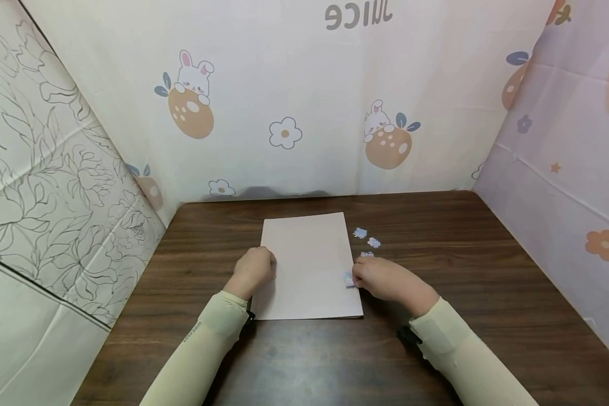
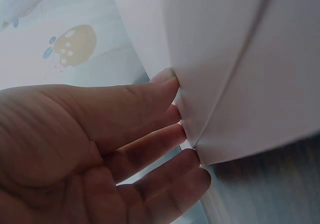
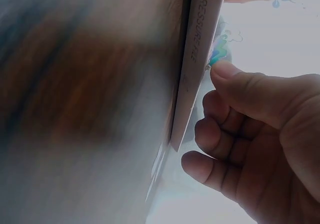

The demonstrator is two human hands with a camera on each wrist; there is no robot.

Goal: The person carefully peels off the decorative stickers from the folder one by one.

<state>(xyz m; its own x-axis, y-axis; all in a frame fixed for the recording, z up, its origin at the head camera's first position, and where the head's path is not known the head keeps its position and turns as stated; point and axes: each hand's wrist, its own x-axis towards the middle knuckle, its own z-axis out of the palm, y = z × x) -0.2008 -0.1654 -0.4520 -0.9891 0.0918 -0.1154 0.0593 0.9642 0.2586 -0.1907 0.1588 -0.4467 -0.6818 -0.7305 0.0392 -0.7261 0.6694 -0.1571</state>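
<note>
A white file folder (image 1: 309,265) lies flat on the table; "PRESSURE FILE" is printed along its side in the right wrist view. At its left edge, my left hand (image 1: 255,267) grips it, with the thumb (image 2: 165,86) and fingertips against the edge. My right hand (image 1: 388,282) is over the folder's right edge. Between its thumb and forefinger it pinches a small blue sticker-like piece (image 1: 349,280), blue-green in the right wrist view (image 3: 219,49); its other fingers are curled loosely.
Three small pale blue pieces lie right of the folder: one farthest back (image 1: 360,232), one in the middle (image 1: 374,242), and one beside my right hand (image 1: 367,254). The dark wooden table (image 1: 436,225) meets printed cloth walls (image 1: 304,84) at the back and sides.
</note>
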